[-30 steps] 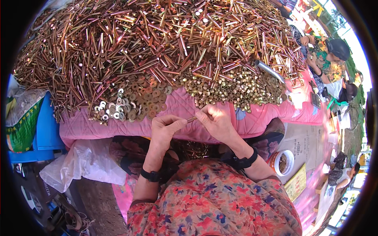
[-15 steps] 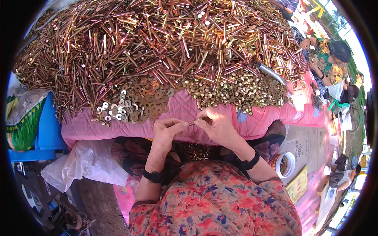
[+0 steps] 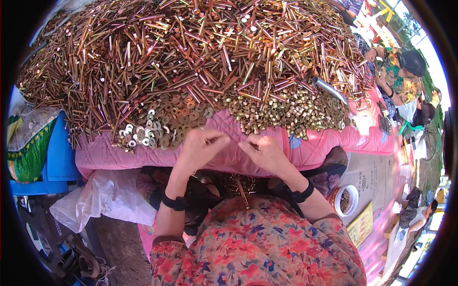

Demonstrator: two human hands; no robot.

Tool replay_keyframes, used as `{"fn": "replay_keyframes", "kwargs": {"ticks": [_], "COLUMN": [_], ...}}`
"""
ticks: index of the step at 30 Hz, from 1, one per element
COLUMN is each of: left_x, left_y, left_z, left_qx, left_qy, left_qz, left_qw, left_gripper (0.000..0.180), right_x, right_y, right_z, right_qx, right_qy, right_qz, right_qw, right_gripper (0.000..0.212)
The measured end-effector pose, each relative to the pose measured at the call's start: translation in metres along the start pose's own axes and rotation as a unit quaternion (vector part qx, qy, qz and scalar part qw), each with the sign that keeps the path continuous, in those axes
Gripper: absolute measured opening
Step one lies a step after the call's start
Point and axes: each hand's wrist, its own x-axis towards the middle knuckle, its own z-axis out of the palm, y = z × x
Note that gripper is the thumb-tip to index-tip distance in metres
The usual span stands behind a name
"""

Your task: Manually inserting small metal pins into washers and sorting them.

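My left hand is over the pink quilted cloth, close to a spread of flat metal washers. Its fingers are curled together; whatever they pinch is hidden. To its right, my right hand sits below a heap of small brass-coloured nuts. Thumb and fingertips press together there, and I cannot make out anything between them. Below and between both hands, apart from them, a thin copper-coloured bolt with a sleeve is at my lap, above more metal pieces in shadow.
A huge pile of copper-coloured metal sleeves covers the far side. A grey metal tube lies by the nuts. Left are a green sack and clear plastic bag; right, a white bucket. A person sits at the far right.
The small metal piece held between both hands has left them; a bolt now shows at my lap. My left hand moved slightly up; the hands are farther apart.
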Motion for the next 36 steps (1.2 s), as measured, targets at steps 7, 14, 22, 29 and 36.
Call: {"fn": "replay_keyframes", "kwargs": {"ticks": [7,14,22,29,36], "left_x": [0.079,0.088,0.094,0.101,0.101], "left_y": [-0.062,-0.065,-0.059,-0.061,-0.063], "left_z": [-0.038,-0.034,-0.029,-0.045,-0.043], "left_qx": [0.305,0.245,0.374,0.43,0.423], "left_qy": [0.249,0.256,0.201,0.097,0.045], "left_qz": [-0.079,-0.117,-0.092,-0.048,0.005], "left_qw": [0.916,0.928,0.9,0.896,0.905], "left_gripper": [0.021,0.033,0.028,0.03,0.039], "right_x": [-0.004,0.002,0.005,0.003,0.003], "right_y": [-0.001,0.0,-0.006,0.0,0.004], "right_z": [0.015,0.018,0.021,0.02,0.03], "right_qx": [0.002,0.003,0.007,0.027,-0.034], "right_qy": [0.072,0.073,0.071,0.051,0.043], "right_qz": [0.008,0.02,0.006,0.032,0.037], "right_qw": [0.997,0.997,0.997,0.998,0.998], "right_gripper": [0.027,0.028,0.028,0.029,0.033]}}
